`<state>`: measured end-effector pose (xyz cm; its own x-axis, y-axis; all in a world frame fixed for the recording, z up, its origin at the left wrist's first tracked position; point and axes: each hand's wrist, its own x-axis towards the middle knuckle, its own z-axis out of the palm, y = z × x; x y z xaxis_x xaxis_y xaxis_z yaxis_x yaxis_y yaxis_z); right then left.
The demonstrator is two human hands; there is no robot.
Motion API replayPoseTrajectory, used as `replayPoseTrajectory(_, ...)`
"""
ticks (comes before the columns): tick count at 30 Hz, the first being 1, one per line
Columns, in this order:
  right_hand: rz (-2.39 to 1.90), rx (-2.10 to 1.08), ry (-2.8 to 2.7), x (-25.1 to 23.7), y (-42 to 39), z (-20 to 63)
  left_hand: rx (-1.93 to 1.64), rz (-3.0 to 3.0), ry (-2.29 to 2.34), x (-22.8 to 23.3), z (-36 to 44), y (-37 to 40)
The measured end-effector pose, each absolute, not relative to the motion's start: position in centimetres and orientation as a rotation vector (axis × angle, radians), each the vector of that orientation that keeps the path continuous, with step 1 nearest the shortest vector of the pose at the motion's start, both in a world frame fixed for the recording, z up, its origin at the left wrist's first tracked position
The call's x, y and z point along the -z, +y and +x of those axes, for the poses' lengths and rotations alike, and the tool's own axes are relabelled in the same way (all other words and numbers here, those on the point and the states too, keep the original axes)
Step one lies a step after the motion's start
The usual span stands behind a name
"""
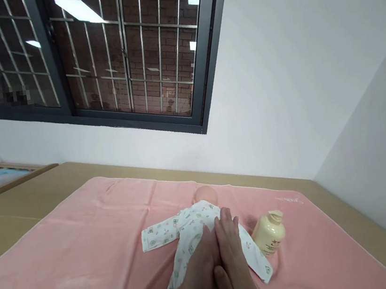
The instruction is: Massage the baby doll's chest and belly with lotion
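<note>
The left hand [202, 262] and right hand [232, 248] are palm to palm, fingers extended, over the dressed doll [191, 223], whose head is near the counter's [75, 171] far edge; beside one sleeve is a bottle [269, 234].

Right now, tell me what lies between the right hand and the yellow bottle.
In the head view, a white printed sleeve slants across the pink mat between the right hand and the yellow bottle.
</note>
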<state>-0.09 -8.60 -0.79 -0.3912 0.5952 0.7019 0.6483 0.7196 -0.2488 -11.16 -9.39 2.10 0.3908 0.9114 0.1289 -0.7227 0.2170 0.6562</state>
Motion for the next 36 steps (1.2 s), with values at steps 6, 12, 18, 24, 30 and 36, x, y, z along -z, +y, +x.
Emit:
replayPoseTrajectory(6,-0.756,0.153,-2.185,2.4,-8.2,-1.8,-1.215,0.538,0.377,-2.7,-12.1,-8.0)
replayPoseTrajectory(12,-0.982,-0.04,-2.313,1.6,-8.8,-0.8,-1.283,0.546,0.514,-2.2,-13.0,-5.4)
replayPoseTrajectory(18,-1.482,-0.359,-2.26,1.1,-8.9,0.9,-1.424,0.601,0.849,0.1,-16.0,-0.2)
replayPoseTrajectory(24,-1.666,-0.307,-2.233,2.2,-3.3,-0.2,-1.591,1.074,1.215,5.5,-15.4,3.3)
replayPoseTrajectory(30,-1.494,-0.027,-2.382,5.5,-0.8,-1.2,-1.578,1.316,1.332,9.5,-13.6,3.3)
replayPoseTrajectory(36,-1.593,-0.014,-2.316,7.1,-1.5,-0.1,-1.612,1.424,1.356,9.9,-13.5,3.3)
